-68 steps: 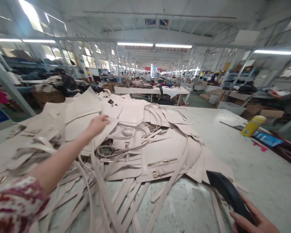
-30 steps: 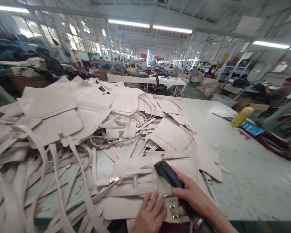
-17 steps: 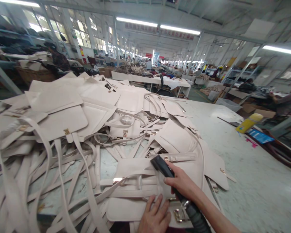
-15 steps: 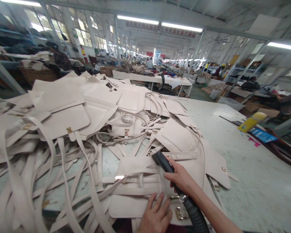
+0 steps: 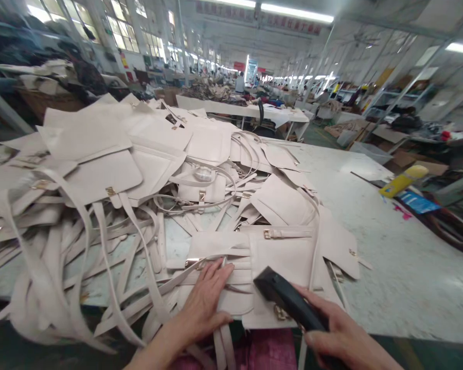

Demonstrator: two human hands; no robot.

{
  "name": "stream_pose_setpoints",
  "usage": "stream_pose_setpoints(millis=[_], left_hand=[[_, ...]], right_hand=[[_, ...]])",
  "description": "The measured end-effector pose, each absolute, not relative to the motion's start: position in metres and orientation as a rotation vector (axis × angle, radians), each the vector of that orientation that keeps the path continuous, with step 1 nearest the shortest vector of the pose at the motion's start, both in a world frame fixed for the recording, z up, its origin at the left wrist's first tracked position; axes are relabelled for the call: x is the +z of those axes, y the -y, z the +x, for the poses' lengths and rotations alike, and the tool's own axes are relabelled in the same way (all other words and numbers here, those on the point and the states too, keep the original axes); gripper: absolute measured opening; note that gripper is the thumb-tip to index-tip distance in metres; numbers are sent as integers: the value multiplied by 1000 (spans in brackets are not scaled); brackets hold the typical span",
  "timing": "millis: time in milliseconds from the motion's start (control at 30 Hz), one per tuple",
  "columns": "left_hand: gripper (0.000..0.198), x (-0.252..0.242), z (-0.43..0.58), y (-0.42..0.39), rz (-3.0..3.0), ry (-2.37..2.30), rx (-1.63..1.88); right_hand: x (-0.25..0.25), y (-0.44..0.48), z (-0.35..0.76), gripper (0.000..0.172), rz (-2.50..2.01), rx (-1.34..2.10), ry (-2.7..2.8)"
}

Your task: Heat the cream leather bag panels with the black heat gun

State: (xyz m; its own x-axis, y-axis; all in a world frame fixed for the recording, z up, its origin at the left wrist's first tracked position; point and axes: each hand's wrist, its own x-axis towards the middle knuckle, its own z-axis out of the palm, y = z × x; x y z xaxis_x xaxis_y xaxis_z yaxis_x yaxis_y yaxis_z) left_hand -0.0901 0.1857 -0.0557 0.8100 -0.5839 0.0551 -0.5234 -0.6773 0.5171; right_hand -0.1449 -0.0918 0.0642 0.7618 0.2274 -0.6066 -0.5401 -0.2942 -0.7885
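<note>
A cream leather bag piece (image 5: 285, 257) with gold buckles lies flat at the front edge of the table. My left hand (image 5: 206, 303) rests on its straps and flap with fingers spread, near a gold buckle. In my right hand (image 5: 337, 329) is a black handheld tool (image 5: 289, 295) with a wide flat nozzle, its tip just over the middle of the bag piece. A heap of similar cream bag pieces (image 5: 96, 133) spreads behind and to the left, with long straps hanging over the front edge.
The pale green table (image 5: 386, 246) extends to the right. On it lie a yellow cylinder (image 5: 404, 181), a blue packet (image 5: 420, 202) and a dark strap-like item. Beyond stand a white table (image 5: 231, 107), cardboard boxes, and people at work.
My left hand has moved up and left onto the straps. My right hand has drawn the black tool down and toward me, uncovering the buckled strap at the bag's top. The view has shifted slightly.
</note>
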Motion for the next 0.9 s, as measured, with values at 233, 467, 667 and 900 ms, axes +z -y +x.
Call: stream_pose_setpoints(millis=[233, 467, 667, 900], left_hand=[[96, -55, -94, -179, 2459, 777, -187], [90, -54, -94, -178, 2441, 849, -139], [84, -51, -95, -178, 2435, 843, -131], [84, -52, -96, -179, 2411, 833, -129]], right_hand=[[69, 64, -156, 78, -1786, 805, -179], [50, 87, -191, 71, -1845, 773, -40], [23, 67, -203, 70, -1924, 718, 96], [-4, 86, -227, 60, -2124, 558, 67]])
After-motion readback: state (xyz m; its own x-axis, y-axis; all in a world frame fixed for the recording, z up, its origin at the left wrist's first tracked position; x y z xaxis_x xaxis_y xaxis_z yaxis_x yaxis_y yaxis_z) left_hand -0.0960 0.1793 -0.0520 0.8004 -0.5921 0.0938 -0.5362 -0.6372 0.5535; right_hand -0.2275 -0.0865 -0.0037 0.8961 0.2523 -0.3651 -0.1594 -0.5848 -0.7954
